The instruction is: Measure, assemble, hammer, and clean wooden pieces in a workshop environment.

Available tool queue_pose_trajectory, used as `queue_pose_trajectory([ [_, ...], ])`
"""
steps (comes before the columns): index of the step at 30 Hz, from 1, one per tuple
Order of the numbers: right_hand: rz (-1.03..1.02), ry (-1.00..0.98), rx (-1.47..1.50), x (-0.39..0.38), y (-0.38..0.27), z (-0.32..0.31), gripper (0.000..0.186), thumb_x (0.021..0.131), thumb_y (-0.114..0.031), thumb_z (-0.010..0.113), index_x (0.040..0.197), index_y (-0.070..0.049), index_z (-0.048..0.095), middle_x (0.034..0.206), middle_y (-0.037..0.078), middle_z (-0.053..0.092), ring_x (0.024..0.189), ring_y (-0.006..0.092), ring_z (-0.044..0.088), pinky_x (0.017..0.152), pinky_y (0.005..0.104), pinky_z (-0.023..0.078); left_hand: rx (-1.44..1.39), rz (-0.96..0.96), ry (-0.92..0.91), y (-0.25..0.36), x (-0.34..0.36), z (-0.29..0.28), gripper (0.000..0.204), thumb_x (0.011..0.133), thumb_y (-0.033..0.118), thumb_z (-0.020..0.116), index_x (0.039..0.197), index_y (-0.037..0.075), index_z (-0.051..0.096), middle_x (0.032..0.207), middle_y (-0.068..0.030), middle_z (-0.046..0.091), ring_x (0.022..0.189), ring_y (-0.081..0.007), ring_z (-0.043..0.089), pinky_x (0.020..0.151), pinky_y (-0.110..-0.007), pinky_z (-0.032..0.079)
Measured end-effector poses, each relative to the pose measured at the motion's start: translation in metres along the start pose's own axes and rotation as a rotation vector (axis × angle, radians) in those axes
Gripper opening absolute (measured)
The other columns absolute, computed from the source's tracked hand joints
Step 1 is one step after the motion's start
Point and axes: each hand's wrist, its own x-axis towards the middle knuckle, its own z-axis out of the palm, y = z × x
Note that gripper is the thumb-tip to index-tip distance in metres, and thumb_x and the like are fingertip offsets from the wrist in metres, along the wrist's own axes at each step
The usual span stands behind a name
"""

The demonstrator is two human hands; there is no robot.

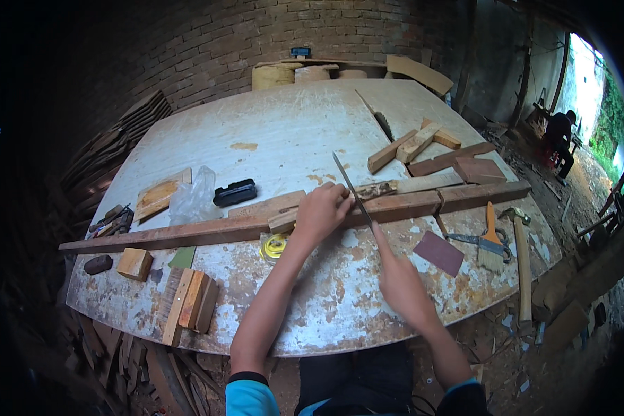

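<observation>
My right hand [402, 281] is closed around the near end of a long, narrow, dark metal file [351, 186]. Its tip points away and slightly left, and the blade crosses over the wood just right of my other hand. My left hand [319, 211] is bent over a light wooden piece [282, 221], fingers curled on it; much of the piece is hidden under the hand. That piece lies against a long brown wooden beam [166, 236] running across the table. Close to my left forearm sits a yellow tape measure [274, 247].
On the worn table [312, 305] lie a claw hammer [523, 270], a paintbrush [491, 239], scissors [464, 238], brown sandpaper [439, 254] and a black case [235, 193]. A circular saw blade [383, 125] rises near stacked wood blocks [416, 143]. A wooden-backed brush [180, 305] lies front left. Another person [560, 139] sits far right.
</observation>
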Motion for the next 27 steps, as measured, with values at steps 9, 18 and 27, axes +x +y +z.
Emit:
queue_pose_trajectory([
  [9,-0.051,0.002,-0.024,0.039,-0.013,0.01,0.074,0.078,0.003,0.046,0.144,-0.007,0.015,0.067,0.028,0.057,0.068,0.0444,0.06,0.066,0.0504,0.047,-0.114,-0.055,-0.101,-0.003,-0.01,-0.012,0.025,0.077,0.027,0.066,0.087,0.004,0.068,0.086,-0.0136,0.067,0.082,-0.0303,0.064,0.071,-0.039,0.049],
  [18,-0.031,0.078,-0.021,0.061,-0.016,0.014,0.074,0.078,0.003,0.047,0.145,-0.008,0.016,0.065,0.025,0.058,0.067,0.0412,0.061,0.064,0.0482,0.048,0.068,-0.023,0.018,-0.009,0.0,0.0,0.024,0.08,0.028,0.064,0.088,0.005,0.062,0.085,-0.014,0.064,0.078,-0.0325,0.062,0.066,-0.042,0.048],
  [27,-0.016,0.071,0.067,0.023,-0.008,0.001,0.066,0.081,0.003,0.043,0.143,-0.01,0.022,0.074,0.028,0.058,0.07,0.0431,0.059,0.066,0.0483,0.044,0.027,-0.039,-0.007,-0.006,0.001,-0.004,0.025,0.079,0.024,0.065,0.089,0.001,0.064,0.078,-0.0183,0.065,0.074,-0.0337,0.063,0.067,-0.041,0.049],
])
